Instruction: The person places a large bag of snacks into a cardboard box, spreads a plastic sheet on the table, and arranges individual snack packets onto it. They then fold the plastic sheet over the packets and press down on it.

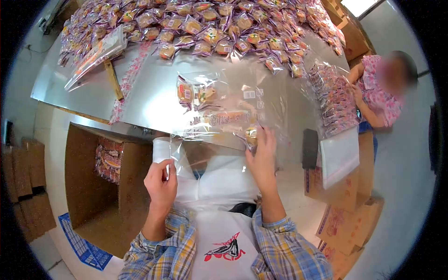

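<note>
A large clear plastic bag [226, 119] with printed lettering lies over the table's near edge. Its open end hangs towards me, and my left hand [161, 182] pinches that edge between thumb and fingers. Two individually wrapped pastries [206, 95] sit side by side in the far left part of the bag. My right hand [262, 158] has its fingers closed around another wrapped pastry [252, 136], at the right side of the bag's mouth. Part of that pastry is hidden behind the fingers.
Wrapped pastries [210, 35] cover the back of the metal table [154, 84]. Flat bags [100, 53] lie at left. An open carton [95, 205] stands lower left beside a blue crate [84, 242]. At right, a person [382, 93] handles filled bags [333, 98]; a bag stack [340, 154] hangs nearby.
</note>
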A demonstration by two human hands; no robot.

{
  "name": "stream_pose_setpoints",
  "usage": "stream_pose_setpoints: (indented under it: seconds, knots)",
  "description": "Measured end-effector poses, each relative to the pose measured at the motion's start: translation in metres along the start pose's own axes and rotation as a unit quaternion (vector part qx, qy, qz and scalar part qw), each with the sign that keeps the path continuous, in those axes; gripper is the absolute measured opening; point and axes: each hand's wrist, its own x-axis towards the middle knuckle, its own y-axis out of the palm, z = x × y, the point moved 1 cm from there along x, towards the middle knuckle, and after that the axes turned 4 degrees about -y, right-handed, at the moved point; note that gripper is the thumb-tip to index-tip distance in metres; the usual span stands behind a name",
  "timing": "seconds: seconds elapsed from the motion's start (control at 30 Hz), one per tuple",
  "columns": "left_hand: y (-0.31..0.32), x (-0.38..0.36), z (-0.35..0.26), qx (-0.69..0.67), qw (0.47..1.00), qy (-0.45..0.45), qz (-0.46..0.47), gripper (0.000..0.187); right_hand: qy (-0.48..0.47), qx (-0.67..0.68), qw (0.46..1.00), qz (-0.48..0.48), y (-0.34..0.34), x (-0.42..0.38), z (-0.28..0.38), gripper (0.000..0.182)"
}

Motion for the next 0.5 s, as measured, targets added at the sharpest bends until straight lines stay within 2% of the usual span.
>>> stream_pose_setpoints:
  seconds: [0.03,0.13,0.17,0.2,0.3,0.37,0.4,0.43,0.47,0.5]
  knots:
    - [0.0,-0.001,0.002,-0.019,1.0,-0.013,0.002,0.018,-0.023,-0.008,1.0,0.004,-0.001,0.005,0.006,0.072]
    - [-0.007,0.004,0.014,-0.038,0.999,-0.024,0.004,0.013,-0.132,-0.04,0.987,-0.086,0.033,0.028,0.017,0.074]
    - [-0.007,0.01,0.017,-0.039,0.999,-0.02,0.002,0.011,-0.122,0.019,0.992,-0.028,0.032,0.035,0.026,0.076]
    - [-0.01,0.019,0.007,-0.037,0.999,-0.03,-0.023,0.009,-0.123,0.038,0.991,-0.034,0.038,0.04,0.032,0.078]
    - [-0.018,0.028,0.008,0.005,0.998,-0.023,-0.058,0.018,-0.139,0.108,0.983,-0.047,0.051,0.057,0.043,0.081]
    - [-0.025,0.028,0.004,0.054,0.996,-0.016,-0.068,0.025,-0.105,0.149,0.98,-0.075,0.061,0.072,0.061,0.084]
    - [-0.024,0.02,0.002,0.09,0.993,0.056,-0.054,0.029,-0.086,0.167,0.978,-0.089,0.064,0.078,0.069,0.086]
    - [-0.021,0.007,0.0,0.125,0.983,0.131,-0.039,0.033,-0.085,0.196,0.975,-0.055,0.078,0.082,0.063,0.093]
    - [-0.017,-0.012,-0.009,0.151,0.973,0.17,0.047,0.035,-0.071,0.215,0.973,-0.052,0.095,0.087,0.06,0.082]
    - [-0.012,-0.024,-0.024,0.162,0.946,0.262,0.101,0.032,-0.045,0.261,0.962,-0.067,0.102,0.088,0.064,0.079]
